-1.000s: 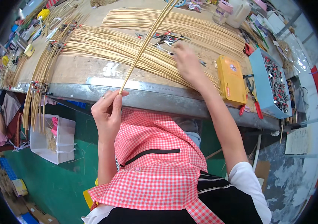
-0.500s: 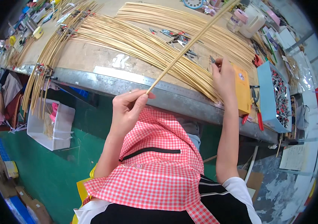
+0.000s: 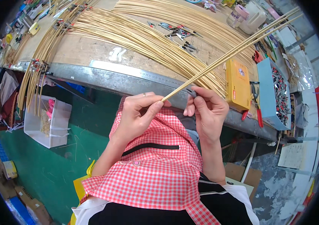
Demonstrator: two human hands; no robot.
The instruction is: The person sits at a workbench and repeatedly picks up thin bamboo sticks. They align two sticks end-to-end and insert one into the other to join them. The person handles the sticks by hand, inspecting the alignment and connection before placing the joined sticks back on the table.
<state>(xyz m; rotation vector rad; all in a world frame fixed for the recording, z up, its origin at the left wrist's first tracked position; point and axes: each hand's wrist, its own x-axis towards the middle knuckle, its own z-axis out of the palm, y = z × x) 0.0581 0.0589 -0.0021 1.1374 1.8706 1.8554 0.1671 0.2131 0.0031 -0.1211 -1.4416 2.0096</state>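
A white bin (image 3: 59,125) stands on the green floor (image 3: 41,167).

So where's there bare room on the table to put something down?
Best is the bare wood either side of the white patch, between the long pale strips and the metal ruler. It's crowded at the right: the yellow box, red-handled tool and blue box are squeezed close together.

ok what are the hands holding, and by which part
The left hand pinches pale sticks by their near end; the right hand pinches a small dark clip, the gripped part hidden by fingers.
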